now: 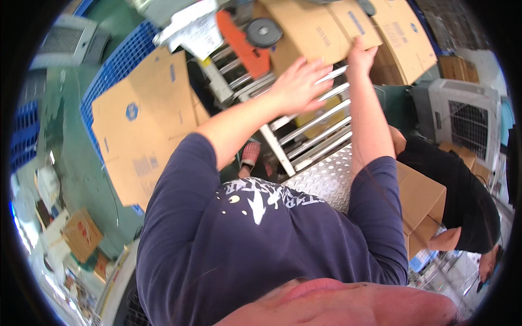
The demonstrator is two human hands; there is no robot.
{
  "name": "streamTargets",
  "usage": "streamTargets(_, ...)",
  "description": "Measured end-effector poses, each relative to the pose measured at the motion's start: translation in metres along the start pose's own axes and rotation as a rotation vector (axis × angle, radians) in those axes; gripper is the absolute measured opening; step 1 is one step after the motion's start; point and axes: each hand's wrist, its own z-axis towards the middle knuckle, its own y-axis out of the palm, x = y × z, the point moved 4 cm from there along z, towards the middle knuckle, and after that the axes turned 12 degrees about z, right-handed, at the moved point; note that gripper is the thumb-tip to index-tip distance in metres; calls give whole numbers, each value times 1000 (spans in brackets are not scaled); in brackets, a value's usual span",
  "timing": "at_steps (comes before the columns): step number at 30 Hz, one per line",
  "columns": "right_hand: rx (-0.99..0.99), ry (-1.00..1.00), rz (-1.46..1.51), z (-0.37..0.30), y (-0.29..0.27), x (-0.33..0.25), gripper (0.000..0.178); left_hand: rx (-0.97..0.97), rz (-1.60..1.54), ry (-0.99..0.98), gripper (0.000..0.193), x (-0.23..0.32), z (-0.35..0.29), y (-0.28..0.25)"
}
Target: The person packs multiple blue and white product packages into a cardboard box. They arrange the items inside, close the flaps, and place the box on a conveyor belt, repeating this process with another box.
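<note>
A brown cardboard box [311, 33] rests on a metal roller conveyor [318, 117] in front of me. My left hand [302, 86] is open, fingers spread, over the rollers at the box's near edge; whether it touches the cardboard I cannot tell. At the box's near right corner, my right hand [361, 58] grips the edge, with the thumb up on its face and the other fingers partly hidden. Left of the box are an orange machine part [243, 46] and a black round knob or wheel [263, 33]. A second cardboard box [401, 41] stands just to the right.
Flattened cartons [144, 122] lie on a blue plastic pallet [89, 100] to my left. A metal tread plate [326, 176] is close by my body. On the right, a person in black [454, 187] bends near another carton [418, 193], below a grey air cooler [465, 117].
</note>
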Motion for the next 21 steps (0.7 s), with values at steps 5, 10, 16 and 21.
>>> streamTargets(5, -603, 402, -215, -136, -72, 109, 49, -694, -72, -408, 75, 12, -295, 20)
streamTargets(10, -1333, 518, -1188, -392, -287, 279, 42, -1258, 145, -475, 112, 55, -444, 10)
streamTargets(16, -1328, 608, -1072, -500, -357, 207, 44, -1135, 401, -594, 73, 103, -487, 68)
streamTargets(21, -643, 364, -716, -488, -392, 131, 37, -653, 437, -564, 49, 93, -481, 36)
